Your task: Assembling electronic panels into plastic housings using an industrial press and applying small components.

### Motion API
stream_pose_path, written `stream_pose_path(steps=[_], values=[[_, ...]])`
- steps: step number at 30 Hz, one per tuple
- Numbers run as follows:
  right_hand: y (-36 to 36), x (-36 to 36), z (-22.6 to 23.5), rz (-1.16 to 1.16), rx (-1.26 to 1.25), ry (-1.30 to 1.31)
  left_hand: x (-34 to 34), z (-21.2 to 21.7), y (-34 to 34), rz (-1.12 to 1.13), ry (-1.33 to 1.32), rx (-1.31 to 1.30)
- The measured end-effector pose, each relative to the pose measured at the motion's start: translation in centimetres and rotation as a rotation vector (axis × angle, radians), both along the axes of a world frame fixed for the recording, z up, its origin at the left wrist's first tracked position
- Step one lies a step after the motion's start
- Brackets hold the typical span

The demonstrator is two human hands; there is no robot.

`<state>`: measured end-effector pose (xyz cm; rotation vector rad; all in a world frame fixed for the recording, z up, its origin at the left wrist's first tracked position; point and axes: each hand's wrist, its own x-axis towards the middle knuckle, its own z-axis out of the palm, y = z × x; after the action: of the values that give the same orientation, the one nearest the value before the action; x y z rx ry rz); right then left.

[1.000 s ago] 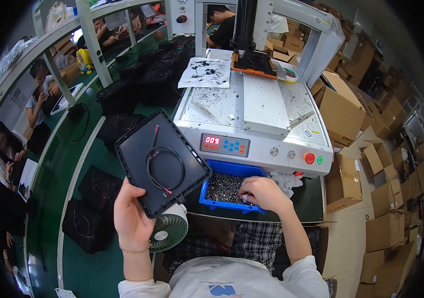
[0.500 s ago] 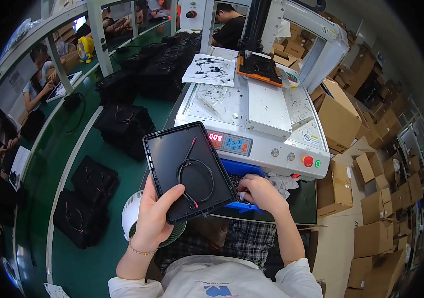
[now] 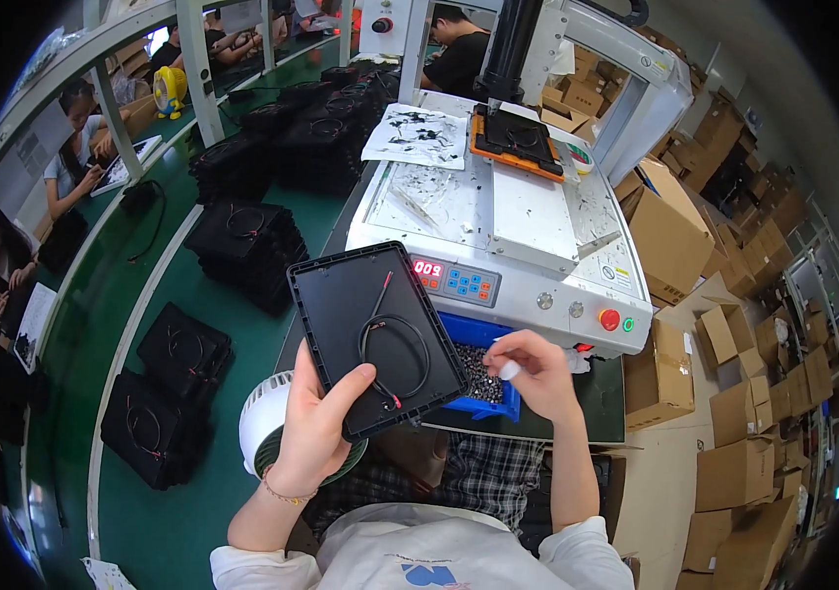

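Note:
My left hand [image 3: 313,428] is closed round the lower left edge of a black rectangular plastic casing [image 3: 341,305], its thumb resting on the inner face. The casing is tilted, open side up, and a coiled black cable [image 3: 364,344] with red-tipped ends lies in it. To its right, my right hand [image 3: 542,379] is above a blue bin [image 3: 510,401] full of small metal pieces [image 3: 484,386]. Its thumb and fingertips are pinched together, with a white covering on one finger; whatever they may hold is too small to make out.
A white benchtop machine [image 3: 528,221] stands ahead, with a black part in an orange fixture [image 3: 542,170]. Stacked black casings [image 3: 247,241] with cables line the green bench at left. A white fan [image 3: 264,418] stands beside my left forearm. Cardboard boxes [image 3: 663,369] fill the right; co-workers sit beyond the bench.
My right hand has lifted out of the blue bin and moved slightly right, uncovering the metal pieces. The casing in my left hand has shifted only slightly. On the machine, the orange fixture looks slightly shifted.

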<state>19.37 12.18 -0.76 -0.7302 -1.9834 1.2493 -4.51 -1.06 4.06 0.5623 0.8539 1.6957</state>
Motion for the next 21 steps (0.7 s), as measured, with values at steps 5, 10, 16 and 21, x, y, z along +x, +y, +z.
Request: stream_pose_path(steps=[5,10,16,21], values=[[-2.3,0.8,2.2,0.128,-0.167,0.474,1.1,-1.4,0.1,-0.011,0.072,0.058],[-4.1,0.1,2.8,0.084,-0.194,0.586,1.8,-2.1,0.1,-0.075,0.110,0.053],[-5.3,-1.5,3.5,0.020,0.437,0.130,2.2,-2.3,0.2,-0.077,0.148,0.038],[-5.6,-3.0,3.4,0.039,0.677,0.025,2.2,-2.4,0.0,-0.066,0.177,0.040]])
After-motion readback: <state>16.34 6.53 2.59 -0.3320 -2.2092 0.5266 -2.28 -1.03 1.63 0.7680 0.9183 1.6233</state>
